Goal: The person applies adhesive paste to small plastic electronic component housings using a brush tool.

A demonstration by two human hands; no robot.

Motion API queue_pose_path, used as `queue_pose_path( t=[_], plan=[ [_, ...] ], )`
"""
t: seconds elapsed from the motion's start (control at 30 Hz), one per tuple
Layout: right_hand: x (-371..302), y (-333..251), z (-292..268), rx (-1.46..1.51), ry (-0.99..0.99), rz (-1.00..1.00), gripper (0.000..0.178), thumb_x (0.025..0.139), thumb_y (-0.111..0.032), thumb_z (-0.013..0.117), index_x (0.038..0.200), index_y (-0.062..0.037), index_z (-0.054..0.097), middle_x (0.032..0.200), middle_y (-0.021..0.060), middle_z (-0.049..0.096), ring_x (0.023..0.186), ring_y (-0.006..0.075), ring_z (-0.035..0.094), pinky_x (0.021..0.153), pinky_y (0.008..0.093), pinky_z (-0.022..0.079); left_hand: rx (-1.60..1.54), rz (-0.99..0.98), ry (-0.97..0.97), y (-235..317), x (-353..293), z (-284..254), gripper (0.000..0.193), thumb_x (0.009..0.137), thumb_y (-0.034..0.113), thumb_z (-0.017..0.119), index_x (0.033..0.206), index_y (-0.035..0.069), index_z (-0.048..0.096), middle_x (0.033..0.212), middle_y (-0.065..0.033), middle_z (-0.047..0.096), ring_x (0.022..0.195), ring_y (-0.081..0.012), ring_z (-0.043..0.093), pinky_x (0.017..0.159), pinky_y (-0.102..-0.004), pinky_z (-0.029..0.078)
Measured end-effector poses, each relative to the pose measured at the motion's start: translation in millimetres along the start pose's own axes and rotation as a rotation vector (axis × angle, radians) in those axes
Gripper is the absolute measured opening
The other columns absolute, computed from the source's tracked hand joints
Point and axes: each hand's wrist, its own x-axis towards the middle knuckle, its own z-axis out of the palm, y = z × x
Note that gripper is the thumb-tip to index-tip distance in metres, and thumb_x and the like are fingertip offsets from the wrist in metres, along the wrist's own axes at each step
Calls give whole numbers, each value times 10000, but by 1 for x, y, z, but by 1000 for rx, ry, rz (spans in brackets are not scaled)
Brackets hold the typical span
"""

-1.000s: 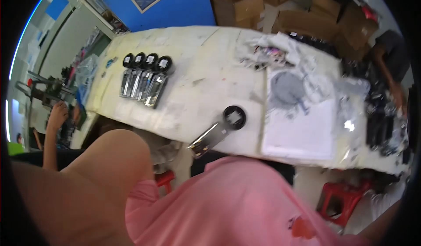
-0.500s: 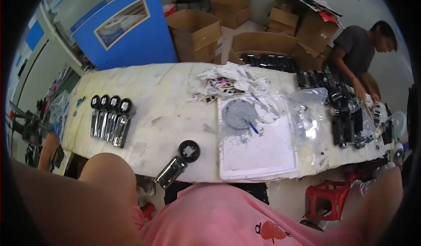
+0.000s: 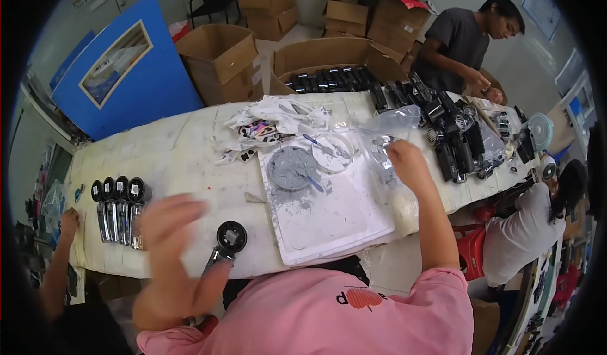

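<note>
My left hand [image 3: 174, 244] is raised over the table's front edge, blurred, with thumb and fingers apart and nothing visible in it. Beside it lies a black handheld device [image 3: 231, 237] with a round head; the hand partly hides its handle. My right hand [image 3: 410, 165] reaches over a clear plastic sheet with small silvery pieces [image 3: 381, 142]. Its fingers are curled; whatever they hold is hidden. Between my hands, a white board [image 3: 335, 222] bears a round container of grey paste [image 3: 291, 169] and a white round lid [image 3: 341, 146], with blue-handled spatulas [image 3: 314, 183] across them.
Several similar devices [image 3: 120, 212] stand in a row at left. Crumpled white cloth [image 3: 278, 118] lies behind the board. Black parts [image 3: 458, 140] pile up at right. A person in grey [image 3: 458, 45] works behind them; another in white [image 3: 525, 228] sits right. Someone's hand [image 3: 69, 222] rests at the left edge.
My view has shifted right. Both hands have come over the table: the left near the single device, the right onto the plastic sheet. The person in grey has lifted both hands from the parts.
</note>
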Motion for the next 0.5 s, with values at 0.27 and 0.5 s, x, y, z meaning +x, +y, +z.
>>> queue_pose_path(
  t=[0.27, 0.5],
  plan=[
    [10, 24, 30, -145, -194, -6, 301, 782, -102, 658, 1083, -97, 680, 1089, 187, 577, 973, 390, 592, 839, 425, 489, 0, -491, -339, -40, -117, 72, 557, 735, 127, 766, 1251, 77, 562, 1312, -246, 444, 1163, -411, 464, 955, -463, 408],
    [9, 5, 19, -186, 44, -20, 125, 817, -33, 624, 921, 25, 660, 1002, 189, 603, 889, 387, 599, 771, 414, 484, -51, -638, -119, -24, -118, 83, 444, 800, 94, 722, 1216, 60, 571, 1304, -237, 420, 1116, -385, 524, 918, -414, 468]
  ],
)
